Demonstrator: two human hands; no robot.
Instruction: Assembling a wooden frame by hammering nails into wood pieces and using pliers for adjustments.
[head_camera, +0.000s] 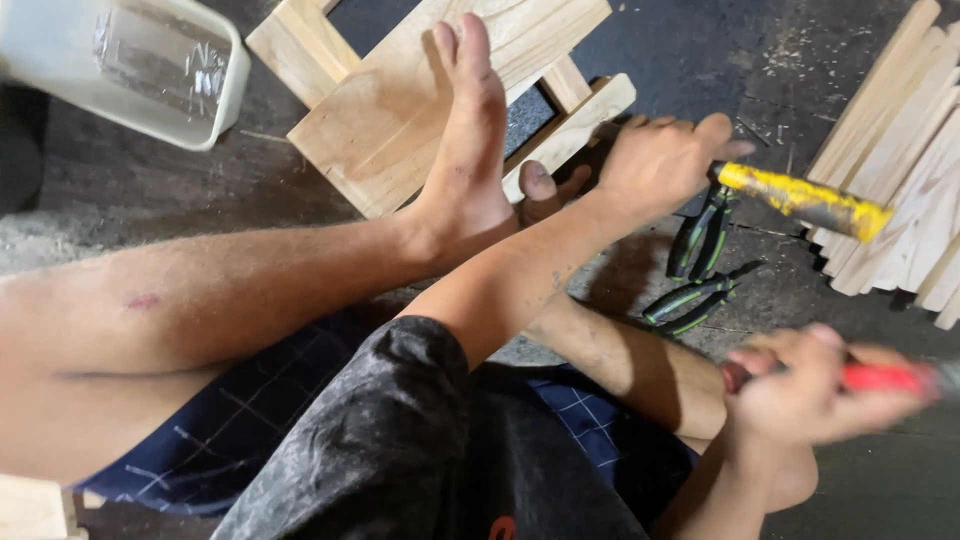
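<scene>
My left hand (660, 160) reaches out over my legs and is closed around the end of a yellow-handled tool (805, 200), which points right toward a pile of wooden slats (900, 170). My right hand (805, 395), blurred, is low on the right and grips a red-handled tool (890, 378); its working end is out of view. Between the two hands, pliers with black and green handles (697, 265) lie on the dark floor. My bare foot (465, 140) rests on a pale wooden frame (380, 120).
A white plastic tub (130, 70) with clear wrapping inside stands at the top left. The floor (700, 50) is dark and dusty with wood chips. Another piece of pale wood (35, 510) shows at the bottom left corner.
</scene>
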